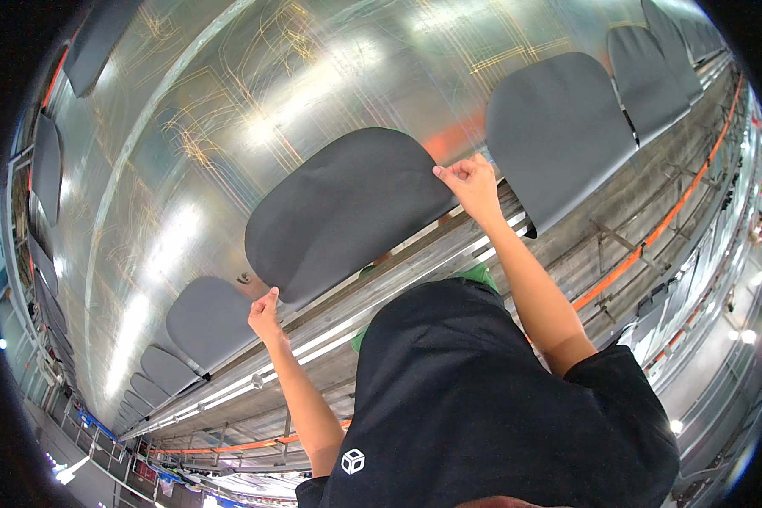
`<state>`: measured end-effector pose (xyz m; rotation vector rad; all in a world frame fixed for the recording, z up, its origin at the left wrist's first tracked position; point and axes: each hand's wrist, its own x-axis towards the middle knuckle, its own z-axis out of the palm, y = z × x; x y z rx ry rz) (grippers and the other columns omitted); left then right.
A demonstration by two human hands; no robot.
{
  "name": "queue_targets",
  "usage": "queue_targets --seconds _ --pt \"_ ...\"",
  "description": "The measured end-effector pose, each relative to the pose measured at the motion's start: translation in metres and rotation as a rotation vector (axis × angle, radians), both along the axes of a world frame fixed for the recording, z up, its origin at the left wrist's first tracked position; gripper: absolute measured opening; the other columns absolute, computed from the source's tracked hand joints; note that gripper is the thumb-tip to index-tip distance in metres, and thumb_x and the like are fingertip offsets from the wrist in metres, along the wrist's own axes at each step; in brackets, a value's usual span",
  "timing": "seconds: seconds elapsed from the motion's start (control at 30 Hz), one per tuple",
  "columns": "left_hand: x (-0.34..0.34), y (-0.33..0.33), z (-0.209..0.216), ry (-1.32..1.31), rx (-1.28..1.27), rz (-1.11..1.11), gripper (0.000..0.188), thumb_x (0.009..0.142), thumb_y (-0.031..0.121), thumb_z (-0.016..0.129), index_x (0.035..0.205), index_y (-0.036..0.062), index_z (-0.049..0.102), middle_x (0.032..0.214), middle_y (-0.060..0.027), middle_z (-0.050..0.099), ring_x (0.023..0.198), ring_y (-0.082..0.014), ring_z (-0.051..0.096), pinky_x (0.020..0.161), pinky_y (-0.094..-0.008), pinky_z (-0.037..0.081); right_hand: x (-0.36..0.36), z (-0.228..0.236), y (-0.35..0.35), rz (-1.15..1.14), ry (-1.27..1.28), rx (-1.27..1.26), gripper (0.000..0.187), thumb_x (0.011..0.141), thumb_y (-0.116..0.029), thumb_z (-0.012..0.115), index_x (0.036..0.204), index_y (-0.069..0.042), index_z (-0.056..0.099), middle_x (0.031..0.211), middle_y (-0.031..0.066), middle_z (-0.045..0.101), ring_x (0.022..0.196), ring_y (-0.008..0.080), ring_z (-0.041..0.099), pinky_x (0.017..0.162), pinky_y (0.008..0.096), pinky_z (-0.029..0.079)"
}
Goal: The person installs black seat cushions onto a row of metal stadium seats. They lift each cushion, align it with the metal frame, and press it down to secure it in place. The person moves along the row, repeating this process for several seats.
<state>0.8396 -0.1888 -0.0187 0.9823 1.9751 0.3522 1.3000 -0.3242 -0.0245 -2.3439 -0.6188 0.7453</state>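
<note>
A dark grey, flexible sheet panel with rounded far corners [351, 207] lies on a shiny metal table [203, 118], right in front of me. My left hand [265, 317] pinches the panel's near left corner between thumb and fingers. At the opposite end, my right hand [470, 182] pinches its right edge near the corner. The panel's near edge runs along the table's front edge, between my two hands. Slight creases show on its surface.
Similar grey panels line the table edge: one at right [559, 127], one at left [210, 317], with several more beyond each. More lie along the table's far left side. An orange rail [643, 245] and metal framework run below the front edge.
</note>
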Motion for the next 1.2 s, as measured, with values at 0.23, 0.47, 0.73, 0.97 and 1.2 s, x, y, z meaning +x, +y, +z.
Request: queue_targets --seconds 0.23,0.47,0.73,0.97,1.2 --pt "-0.001 0.0 -0.001 0.011 -0.018 0.022 0.027 0.076 0.022 0.089 0.079 0.0031 0.07 0.08 0.002 0.065 0.074 -0.0092 0.053 0.078 -0.026 0.041 0.002 0.003 0.0 -0.008 0.049 -0.041 0.036 0.078 -0.039 0.08 0.082 -0.003 0.076 0.087 0.0138 0.057 0.097 0.0324 0.057 0.085 0.0425 0.044" --pt "0.003 0.001 0.002 0.05 -0.003 -0.013 0.026 0.077 0.022 0.088 0.076 0.003 0.07 0.079 0.0021 0.062 0.074 -0.0096 0.052 0.076 -0.0271 0.041 0.002 0.0 -0.002 0.003 0.014 0.032 0.038 0.078 -0.037 0.083 0.082 0.0 0.075 0.079 0.0097 0.052 0.075 0.0231 0.055 0.07 0.0362 0.044" --pt "0.012 -0.003 0.01 -0.002 0.057 -0.006 0.028 0.075 0.022 0.089 0.074 0.0006 0.07 0.081 0.0007 0.058 0.076 -0.0111 0.051 0.078 -0.0281 0.04 0.002 0.002 0.0 0.001 -0.003 0.042 0.036 0.079 -0.034 0.083 0.082 0.001 0.075 0.079 0.0092 0.056 0.073 0.0204 0.056 0.068 0.034 0.044" --pt "0.017 -0.003 0.015 -0.004 0.103 -0.043 0.029 0.074 0.023 0.089 0.078 -0.0007 0.074 0.079 -0.0007 0.056 0.074 -0.0124 0.049 0.073 -0.0287 0.037 0.003 0.0 -0.001 0.012 -0.027 -0.014 0.037 0.079 -0.035 0.082 0.082 0.002 0.075 0.082 0.0167 0.064 0.081 0.0292 0.063 0.076 0.0388 0.048" --pt "0.02 -0.005 0.015 -0.04 0.104 -0.007 0.03 0.075 0.024 0.088 0.081 -0.0014 0.074 0.078 0.0008 0.055 0.073 -0.0108 0.046 0.069 -0.0274 0.036 0.003 0.002 0.001 0.019 -0.045 -0.036 0.039 0.081 -0.037 0.081 0.084 0.002 0.076 0.081 0.0158 0.064 0.079 0.0284 0.063 0.075 0.0384 0.048"
